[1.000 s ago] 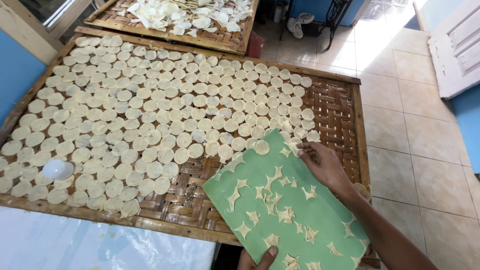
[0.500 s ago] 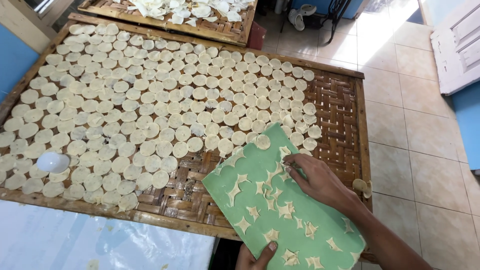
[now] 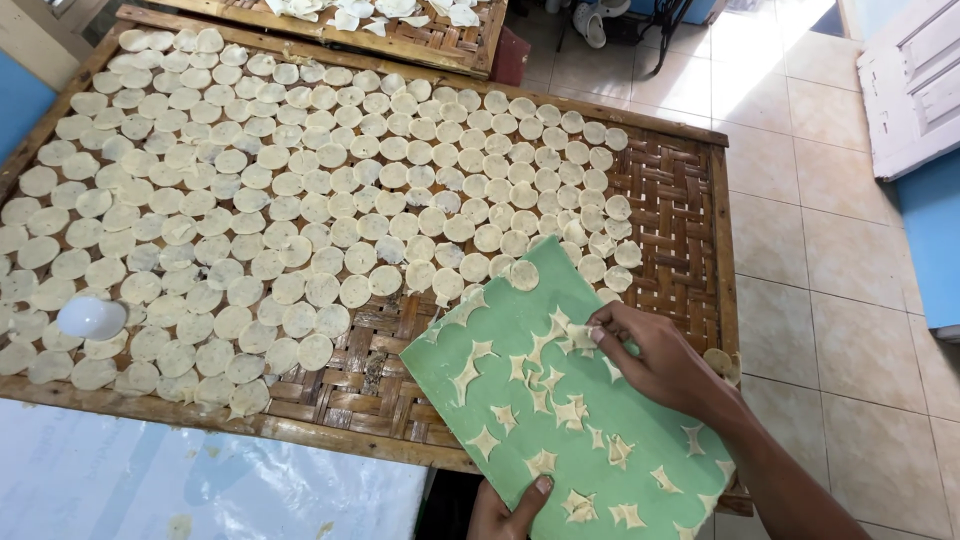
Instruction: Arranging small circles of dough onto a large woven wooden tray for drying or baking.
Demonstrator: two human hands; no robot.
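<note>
Right hand (image 3: 660, 365) has its fingers (image 3: 600, 335) pinched on dough scraps (image 3: 560, 340) lying on the green board (image 3: 590, 440); left hand (image 3: 510, 510) grips the board's near edge, thumb on top, over the woven tray (image 3: 680, 200).

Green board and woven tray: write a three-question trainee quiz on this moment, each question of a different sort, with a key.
1. True or false: the right hand touches dough scraps on the green board.
2. What grips the board's near edge? A) left hand B) right hand C) nothing
3. What shape are the pieces covering the woven tray?

Key: 1 true. 2 A. 3 Round discs.
</note>
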